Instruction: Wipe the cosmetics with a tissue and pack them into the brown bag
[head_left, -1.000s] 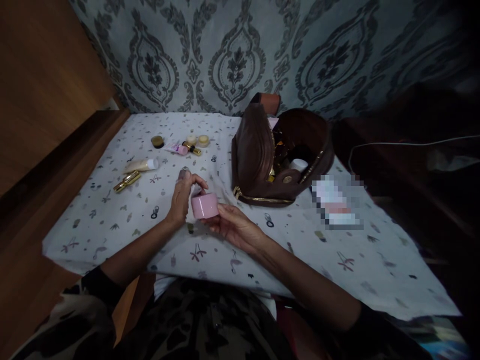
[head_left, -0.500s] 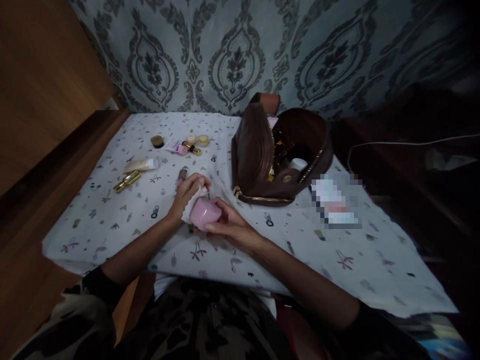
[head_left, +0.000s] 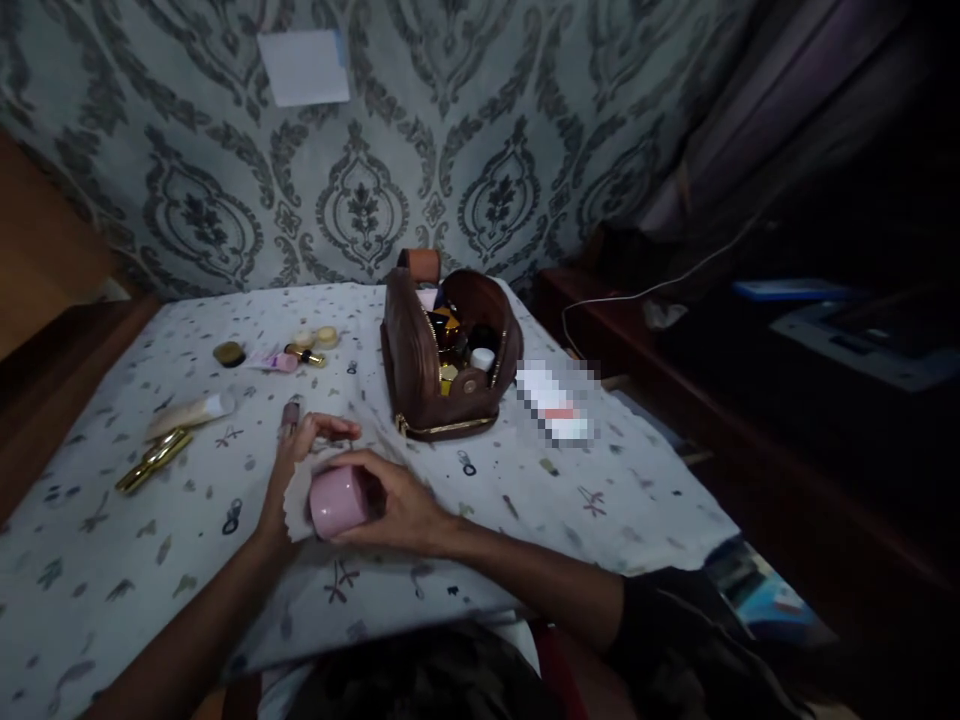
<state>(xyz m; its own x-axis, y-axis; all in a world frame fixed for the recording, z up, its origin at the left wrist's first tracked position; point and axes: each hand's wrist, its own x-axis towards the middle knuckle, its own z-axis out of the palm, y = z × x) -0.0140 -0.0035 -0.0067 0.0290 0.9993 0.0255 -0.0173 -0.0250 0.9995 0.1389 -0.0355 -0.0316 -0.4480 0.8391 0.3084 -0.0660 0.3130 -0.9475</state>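
Observation:
My right hand [head_left: 409, 512] grips a glossy pink container [head_left: 336, 505] above the front of the table, thumb below and fingers over the top. A white tissue [head_left: 298, 503] with a scalloped edge lies between the container and my left hand [head_left: 300, 455]. The left palm backs the tissue, with its fingers curved above it; part of that hand is hidden. Just behind the left fingers lies a small lip gloss tube [head_left: 291, 408]. To the left are a shiny gold tube [head_left: 155, 460] and a cream-coloured squeeze tube [head_left: 191, 415] with a white cap.
An unzipped brown bag [head_left: 411, 350] with cosmetics inside stands at the table's back. Left of it lie a dark-lidded jar [head_left: 229, 353], a pink-capped tube [head_left: 277, 361], a black-and-gold tube [head_left: 306, 356] and small yellowish pots [head_left: 327, 336]. A blurred-out item [head_left: 555, 400] lies right of the bag.
The view has swung right and up, so the table things sit further left. The pink container has turned in my right hand, whose fingers now reach over its top. The left fingers have lifted and spread.

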